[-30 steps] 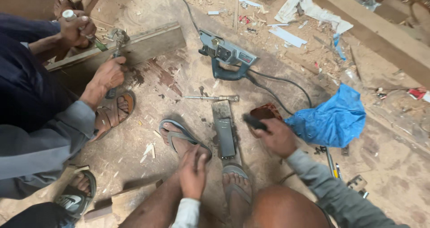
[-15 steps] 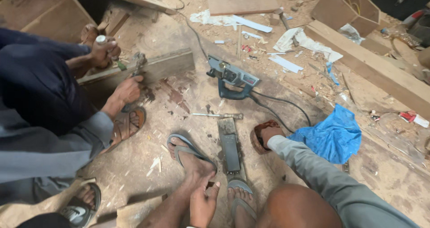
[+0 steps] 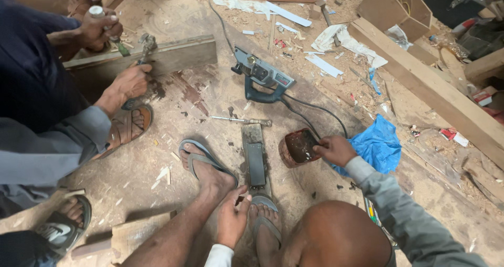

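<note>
Around the feet, the sawdust-covered floor point(image 3: 173, 115) carries many things: a blue-grey electric planer with a black cable point(image 3: 263, 78) lies ahead, a thin metal screwdriver with a wooden handle point(image 3: 242, 121) lies just behind it, and a crumpled blue plastic bag point(image 3: 379, 146) sits at the right, near a long pale wooden beam point(image 3: 430, 88). Between the two sandalled feet lies a narrow wooden block with a dark flat stone on top point(image 3: 255, 159), held under the toes of the near foot point(image 3: 265, 220). The left hand point(image 3: 232, 220) rests low on the ankle of the other leg, the fingers loosely bent and holding nothing; the block is just beside it, a little ahead. The right hand point(image 3: 334, 149) reaches out to a small round reddish-brown container point(image 3: 298, 147), and its fingers close on the right edge of the rim; the container stands on the floor, close to the right of the block and touching the blue bag. At the left, another person's hands point(image 3: 128, 81) work with a metal tool on a long dark wooden plank point(image 3: 173, 57), well apart from the container.
</note>
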